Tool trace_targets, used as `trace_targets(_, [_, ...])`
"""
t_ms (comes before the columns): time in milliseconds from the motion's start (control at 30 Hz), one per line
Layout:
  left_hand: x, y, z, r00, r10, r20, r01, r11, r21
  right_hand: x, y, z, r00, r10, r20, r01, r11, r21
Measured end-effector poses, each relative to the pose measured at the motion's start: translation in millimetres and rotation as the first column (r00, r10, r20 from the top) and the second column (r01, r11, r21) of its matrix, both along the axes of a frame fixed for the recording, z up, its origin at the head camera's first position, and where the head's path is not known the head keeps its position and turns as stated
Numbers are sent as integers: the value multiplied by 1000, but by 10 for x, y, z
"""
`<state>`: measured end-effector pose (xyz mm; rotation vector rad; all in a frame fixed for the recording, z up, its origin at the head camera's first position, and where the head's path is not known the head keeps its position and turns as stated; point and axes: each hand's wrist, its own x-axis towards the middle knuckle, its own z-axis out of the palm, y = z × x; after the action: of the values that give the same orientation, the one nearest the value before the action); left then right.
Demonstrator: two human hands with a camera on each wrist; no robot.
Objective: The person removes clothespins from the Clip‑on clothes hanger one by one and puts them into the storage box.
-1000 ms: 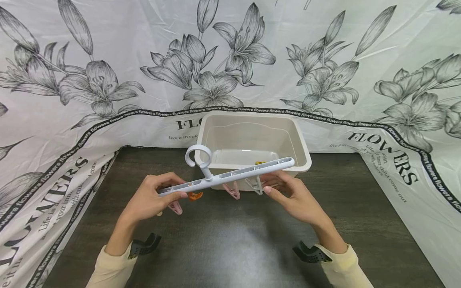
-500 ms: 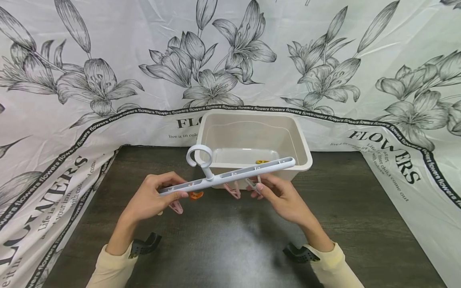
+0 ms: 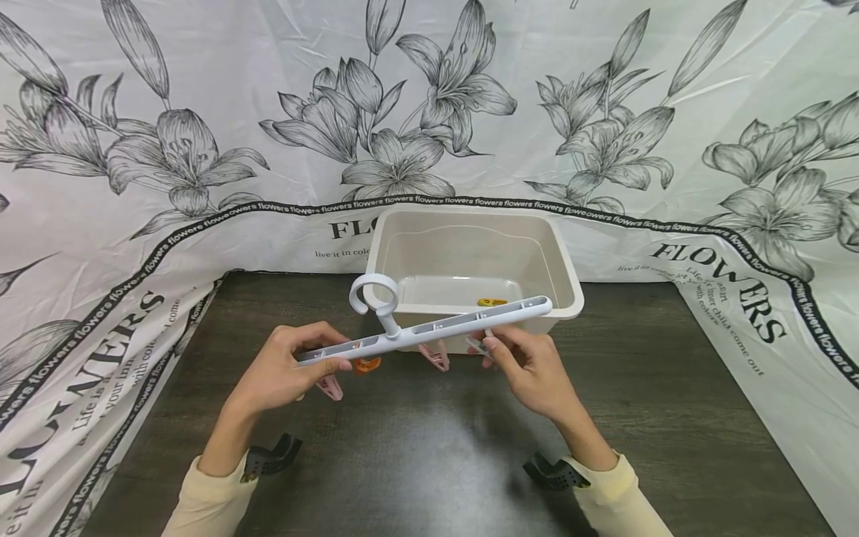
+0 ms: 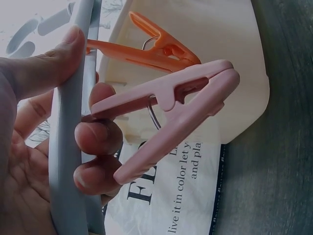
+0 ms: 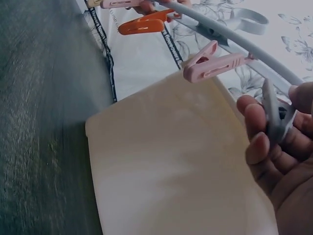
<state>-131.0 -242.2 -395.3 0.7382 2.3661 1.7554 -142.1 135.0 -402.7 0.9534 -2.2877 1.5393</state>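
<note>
A grey hanger [image 3: 456,323] with a round hook is held up, tilted, its right end higher in the head view. My left hand [image 3: 285,373] grips its left end, thumb on one side and fingers on the other. A pink clothespin [image 4: 171,138] hangs beside those fingers, with an orange clothespin [image 4: 142,58] just past it. Another pink clothespin [image 5: 212,68] hangs near the middle. Under the right half, my right hand [image 3: 537,373] pinches a grey clothespin [image 5: 275,117] between thumb and fingers. Whether that pin is still attached to the hanger is hidden.
Behind the hanger stands a beige tub [image 3: 470,242] on the dark table [image 3: 416,462]. A yellow clothespin [image 3: 492,303] lies in it. A white flowered cloth [image 3: 302,171] hangs at the back and sides.
My right hand has moved slightly left and its fingers have closed around the grey clothespin, which has turned. The left hand and hanger have barely moved.
</note>
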Motion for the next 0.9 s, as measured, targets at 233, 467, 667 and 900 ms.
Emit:
trace_targets(233, [8,3,6,1000,23,9,-22,999,-37,-20,7,-21,966,-144,-214,144,989,-17])
trace_targets(467, [14,10,10,1000,1,31,-1,1000,-6,-50,8,-31,878,-232,-418,222,972,-75])
trace_targets(667, [28,27,16,998,20,67,-19,1000,-21,-63,6,-43,861,-244,-445,221,970,-105])
trace_targets(900, [20,37,21,999,-6,54,6,1000,-4,-53,26,-16,936,-172,-308,118,976,-186])
